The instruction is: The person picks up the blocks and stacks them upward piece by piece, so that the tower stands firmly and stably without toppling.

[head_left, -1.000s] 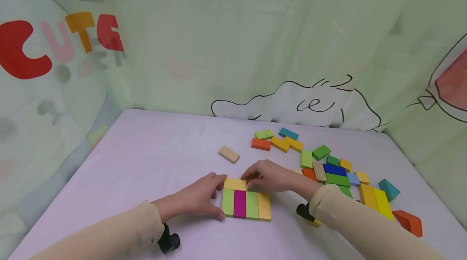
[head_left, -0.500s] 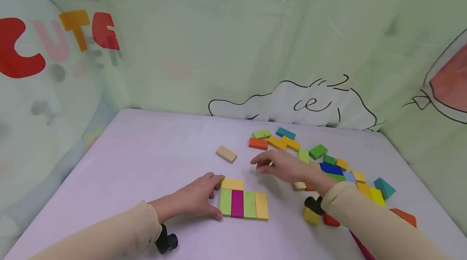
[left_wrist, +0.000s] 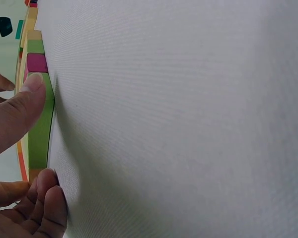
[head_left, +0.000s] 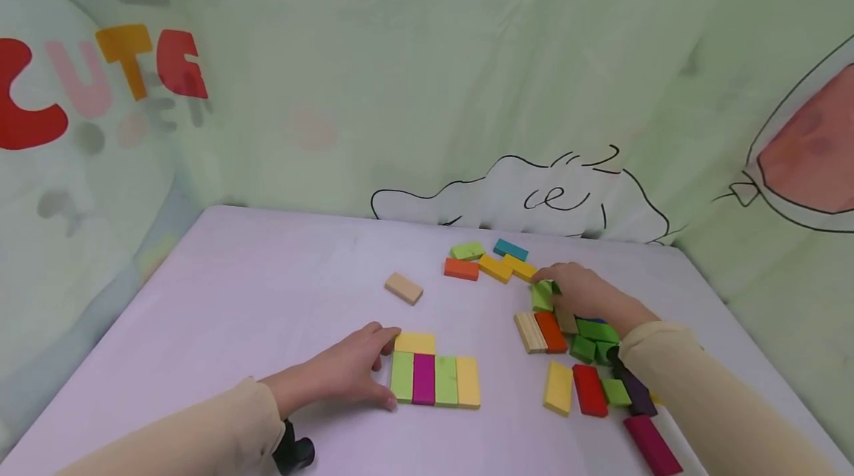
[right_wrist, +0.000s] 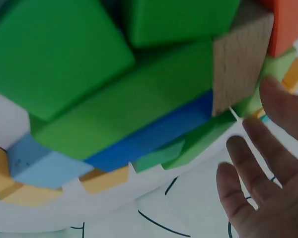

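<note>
On the pale lilac counter (head_left: 280, 291) lies a flat group of five blocks (head_left: 430, 376), edges touching: a light green block (head_left: 402, 377), a magenta block (head_left: 423, 379), a second light green one (head_left: 445, 382) and a pale yellow block (head_left: 468, 382) side by side, with a yellow crosswise block (head_left: 415, 343) along the left part of the far side. At this group's left end is the left hand (head_left: 350, 368), thumb and fingers spread apart, the thumb touching the outer light green block and the fingers beside the end of the crosswise one. The right hand (head_left: 587, 294) is beyond the group and to its right, over a loose light green block (head_left: 542, 296); its fingers stand apart, but whether thumb and finger pinch that block I cannot tell. Beyond the group sits a beige block (head_left: 403, 288), well apart from it, and farther back to its right an orange-red block (head_left: 461, 269) and a teal block (head_left: 511, 249). To the group's right are a striped wooden block (head_left: 530, 332), a yellow upright-lying block (head_left: 557, 388) and a red block (head_left: 590, 391).
</note>
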The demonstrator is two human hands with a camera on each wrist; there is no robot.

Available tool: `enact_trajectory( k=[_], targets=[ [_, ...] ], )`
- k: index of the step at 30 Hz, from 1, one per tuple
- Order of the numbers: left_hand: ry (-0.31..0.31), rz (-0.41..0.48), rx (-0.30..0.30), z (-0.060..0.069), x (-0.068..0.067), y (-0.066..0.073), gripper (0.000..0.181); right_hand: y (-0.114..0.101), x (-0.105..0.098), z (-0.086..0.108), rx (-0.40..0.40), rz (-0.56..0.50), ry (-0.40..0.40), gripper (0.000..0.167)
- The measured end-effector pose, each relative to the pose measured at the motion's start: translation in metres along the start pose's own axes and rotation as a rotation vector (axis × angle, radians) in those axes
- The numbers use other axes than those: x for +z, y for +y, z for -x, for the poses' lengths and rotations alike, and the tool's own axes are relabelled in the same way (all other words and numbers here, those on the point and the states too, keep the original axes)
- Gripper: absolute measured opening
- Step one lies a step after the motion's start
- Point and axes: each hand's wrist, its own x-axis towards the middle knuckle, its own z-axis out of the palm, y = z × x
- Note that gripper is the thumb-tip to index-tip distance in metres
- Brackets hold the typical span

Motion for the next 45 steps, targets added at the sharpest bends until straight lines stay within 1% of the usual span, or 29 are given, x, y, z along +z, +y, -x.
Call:
enact_trajectory(
  k=[4, 7, 11, 14, 18, 21, 25, 28, 35, 37, 40, 45],
  targets=[
    [0.003, -0.004, 0.008, 0.000, 0.000, -0.001, 0.094, 0.003, -0.002, -0.005, 0.008, 0.017, -0.038, 0.043],
    [0.004, -0.006, 0.010, 0.000, 0.000, -0.001, 0.094, 0.004, -0.001, -0.011, 0.024, 0.010, -0.038, 0.042],
    [0.001, -0.007, 0.012, 0.000, -0.001, -0.001, 0.094, 0.003, 0.001, -0.016, 0.044, -0.010, -0.022, 0.035],
    [-0.004, 0.002, 0.013, 0.000, -0.001, 0.000, 0.093, 0.002, 0.000, -0.016, 0.040, -0.008, -0.038, 0.034],
    [-0.004, 0.004, 0.020, 0.001, -0.002, 0.000, 0.093, 0.000, -0.003, -0.011, 0.028, 0.007, -0.067, 0.040],
    [0.000, -0.003, 0.023, 0.002, -0.002, 0.000, 0.093, -0.001, -0.005, -0.009, 0.028, 0.004, -0.061, 0.040],
    [0.000, 0.002, 0.017, 0.001, -0.003, -0.001, 0.093, -0.006, -0.001, -0.012, 0.044, -0.038, -0.044, 0.040],
    [-0.006, 0.010, 0.015, 0.001, -0.002, -0.001, 0.093, -0.014, 0.004, -0.014, 0.034, -0.087, -0.036, 0.041],
    [-0.003, 0.006, 0.018, 0.001, -0.002, -0.002, 0.093, -0.038, 0.011, -0.016, -0.073, -0.200, -0.018, 0.035],
    [0.001, 0.003, 0.020, 0.002, -0.002, -0.002, 0.094, -0.043, 0.012, -0.018, -0.083, -0.226, -0.022, 0.034],
    [0.001, 0.005, 0.023, 0.001, -0.002, -0.002, 0.094, -0.046, 0.013, -0.019, -0.093, -0.232, -0.016, 0.032],
    [-0.005, 0.010, 0.026, 0.001, -0.001, -0.002, 0.094, -0.052, 0.016, -0.017, -0.083, -0.232, -0.005, 0.028]
  ],
)
